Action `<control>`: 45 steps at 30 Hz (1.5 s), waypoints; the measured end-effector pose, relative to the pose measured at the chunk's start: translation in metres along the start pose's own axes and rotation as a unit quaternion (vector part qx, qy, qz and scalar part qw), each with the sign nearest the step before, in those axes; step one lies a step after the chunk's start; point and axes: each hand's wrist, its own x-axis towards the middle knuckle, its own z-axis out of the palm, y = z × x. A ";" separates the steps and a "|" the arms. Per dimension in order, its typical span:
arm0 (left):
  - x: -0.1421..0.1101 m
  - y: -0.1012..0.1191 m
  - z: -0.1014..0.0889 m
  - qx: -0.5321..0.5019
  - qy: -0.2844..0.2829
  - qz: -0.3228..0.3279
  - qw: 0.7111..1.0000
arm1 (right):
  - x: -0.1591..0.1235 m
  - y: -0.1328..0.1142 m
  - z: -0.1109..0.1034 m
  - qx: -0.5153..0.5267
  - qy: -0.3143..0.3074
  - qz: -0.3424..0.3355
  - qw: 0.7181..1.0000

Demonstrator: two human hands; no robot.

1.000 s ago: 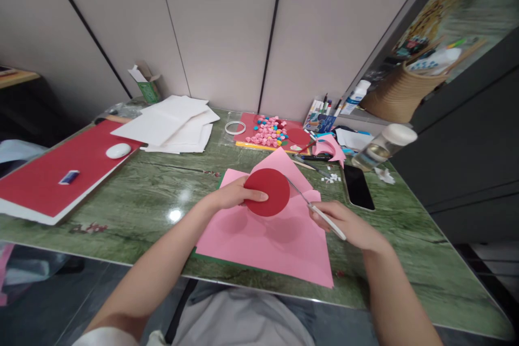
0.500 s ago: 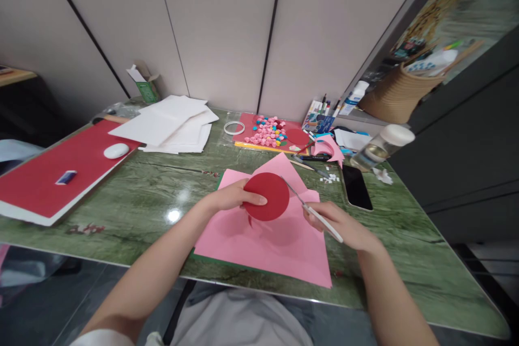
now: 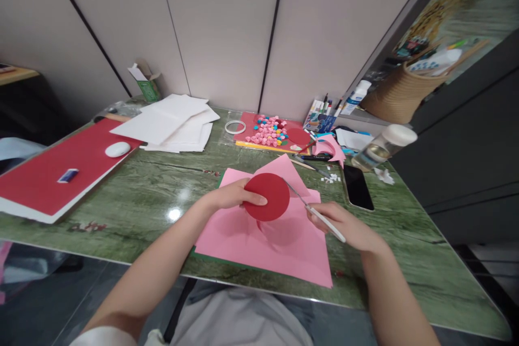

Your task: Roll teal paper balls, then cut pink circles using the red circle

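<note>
My left hand [image 3: 235,195] pinches a red paper disc [image 3: 271,197], holding it lifted over a pink paper sheet [image 3: 279,243] on the green marble table [image 3: 162,194]. The thumb lies across the disc's left side. To the right, my right hand [image 3: 344,224] is closed on a white-handled cutting tool [image 3: 314,210]; its thin metal tip reaches the disc's right edge. A second pink sheet [image 3: 284,165] sticks up behind the disc.
A black phone [image 3: 357,187] and a glass bottle [image 3: 381,147] lie right of the pink sheets. Behind are a red card with coloured pompoms [image 3: 271,131], a tape ring [image 3: 235,127], pens [image 3: 324,108] and white sheets [image 3: 174,121]. A red board [image 3: 48,173] with a white mouse [image 3: 118,149] lies left.
The disc and both hands barely shifted. The tool's tip stays at the disc's right edge, and a curl of paper below the disc shows slightly differently.
</note>
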 end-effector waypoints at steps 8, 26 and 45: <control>0.000 0.000 -0.001 0.006 -0.016 0.001 1.000 | -0.001 0.003 -0.002 -0.008 -0.004 0.004 1.000; 0.004 -0.004 0.000 0.010 -0.052 -0.007 0.999 | 0.003 0.000 0.002 -0.009 -0.002 0.000 1.000; 0.004 -0.004 -0.001 0.006 -0.086 -0.021 0.996 | -0.002 0.002 -0.006 -0.022 -0.023 0.003 0.999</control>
